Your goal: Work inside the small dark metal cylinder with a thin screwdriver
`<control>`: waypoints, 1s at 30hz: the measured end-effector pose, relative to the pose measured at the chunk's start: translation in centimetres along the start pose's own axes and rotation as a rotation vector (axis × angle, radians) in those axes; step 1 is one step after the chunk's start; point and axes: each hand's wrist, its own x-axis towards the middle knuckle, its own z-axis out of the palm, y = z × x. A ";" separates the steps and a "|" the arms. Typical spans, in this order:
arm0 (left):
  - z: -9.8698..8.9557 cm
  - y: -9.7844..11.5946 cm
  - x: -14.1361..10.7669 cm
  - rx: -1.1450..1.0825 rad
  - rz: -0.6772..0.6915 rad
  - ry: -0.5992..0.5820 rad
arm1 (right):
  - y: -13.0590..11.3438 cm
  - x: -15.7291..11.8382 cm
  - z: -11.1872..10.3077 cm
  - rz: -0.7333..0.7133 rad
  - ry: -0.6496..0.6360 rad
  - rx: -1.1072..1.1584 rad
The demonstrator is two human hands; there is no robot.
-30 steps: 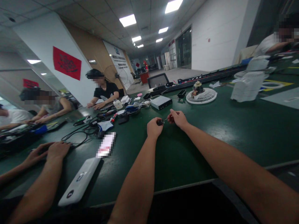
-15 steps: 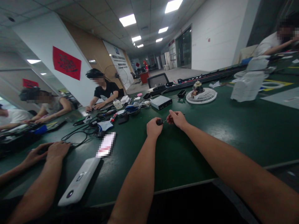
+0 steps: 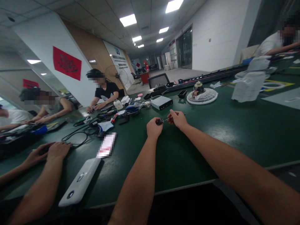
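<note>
Above the green table [image 3: 187, 168], my left hand [image 3: 154, 127] is closed around a small dark round part [image 3: 159, 122]. My right hand [image 3: 177, 119] pinches a thin metal rod-like tool [image 3: 166, 119] whose tip reaches to the dark part. The tool's far end shows just past my right fingers. Beyond my hands lies a grey-white box [image 3: 161, 102] with a dark front. To its right, a white round grille [image 3: 202, 96] carries a motor-like piece [image 3: 198, 87] on top.
A white power-bank-like device [image 3: 81, 182] lies at the left front, below a bright blurred screen [image 3: 107, 145]. Another person's hands [image 3: 50, 151] rest at the left. Cables [image 3: 81, 134] and tools clutter the left middle. A white plastic housing [image 3: 247, 84] stands at the right.
My left hand and the dark part have shifted very slightly to the left. My right hand has hardly moved and still holds the tool.
</note>
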 end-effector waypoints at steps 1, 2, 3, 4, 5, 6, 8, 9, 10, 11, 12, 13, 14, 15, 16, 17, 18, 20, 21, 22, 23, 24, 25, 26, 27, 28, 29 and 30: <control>0.0 0.0 0.0 -0.005 0.002 0.006 | -0.1 0.0 0.0 0.019 0.021 0.011; 0.0 0.1 0.0 -0.009 0.003 0.009 | -0.2 0.0 -0.1 0.035 0.039 0.024; 0.0 0.1 0.0 -0.014 0.004 0.010 | -0.3 0.0 -0.1 0.048 0.058 0.038; 0.0 0.2 -0.1 -0.018 0.007 0.008 | -0.4 0.0 -0.1 0.058 0.074 0.049; 0.0 0.3 -0.1 -0.020 0.008 0.003 | -0.5 0.0 -0.1 0.066 0.089 0.059; 0.0 0.3 -0.1 -0.022 0.008 -0.004 | -0.7 -0.1 -0.2 0.069 0.096 0.069; 0.0 0.4 -0.1 -0.021 0.002 -0.016 | -0.8 -0.2 -0.2 0.070 0.081 0.092; -0.1 0.4 -0.1 -0.019 -0.003 -0.019 | -0.9 -0.2 -0.3 0.072 0.058 0.104; -0.1 0.4 -0.1 -0.016 -0.004 -0.020 | -0.9 -0.3 -0.3 0.078 0.029 0.115; -0.2 0.3 -0.1 -0.011 -0.002 -0.019 | -0.9 -0.3 -0.3 0.085 0.001 0.121; -0.2 0.3 -0.1 -0.006 0.003 -0.016 | -0.9 -0.3 -0.3 0.095 -0.018 0.120; -0.2 0.3 -0.1 -0.001 0.011 -0.015 | -0.8 -0.3 -0.3 0.104 -0.029 0.110; -0.2 0.3 -0.1 0.004 0.018 -0.014 | -0.7 -0.2 -0.3 0.107 -0.029 0.092; -0.2 0.3 -0.1 0.008 0.022 -0.018 | -0.7 -0.2 -0.4 0.101 -0.019 0.068; -0.2 0.3 -0.1 0.010 0.023 -0.026 | -0.7 -0.1 -0.4 0.086 -0.001 0.043; -0.1 0.3 -0.1 0.010 0.022 -0.035 | -0.6 -0.1 -0.3 0.065 0.020 0.019; -0.1 0.3 -0.1 0.009 0.021 -0.043 | -0.6 -0.1 -0.3 0.043 0.041 -0.001; 0.0 0.3 -0.1 0.003 0.018 -0.047 | -0.7 -0.1 -0.3 0.003 0.055 -0.009; 0.0 0.3 -0.1 -0.001 0.019 -0.043 | -0.7 -0.1 -0.2 -0.008 0.044 0.003; 0.0 0.3 -0.1 -0.003 0.017 -0.035 | -0.7 -0.2 -0.2 -0.010 0.023 0.023; 0.0 0.3 -0.1 -0.003 0.014 -0.025 | -0.7 -0.2 -0.2 -0.004 -0.005 0.046; -0.1 0.2 -0.1 0.000 0.008 -0.016 | -0.7 -0.2 -0.2 0.008 -0.032 0.066; -0.1 0.2 -0.1 0.004 0.001 -0.009 | -0.7 -0.2 -0.2 0.025 -0.050 0.077; -0.1 0.3 -0.1 0.010 -0.005 -0.007 | -0.6 -0.1 -0.3 0.041 -0.053 0.075; -0.1 0.3 -0.1 0.015 -0.009 -0.011 | -0.5 -0.1 -0.3 0.049 -0.041 0.062; -0.2 0.3 -0.1 0.019 -0.009 -0.021 | -0.5 0.0 -0.4 0.045 -0.019 0.044; -0.1 0.3 -0.1 0.022 -0.006 -0.033 | -0.5 0.0 -0.4 0.030 0.003 0.028; -0.1 0.3 -0.1 0.023 0.001 -0.041 | -0.5 0.0 -0.4 0.012 0.018 0.022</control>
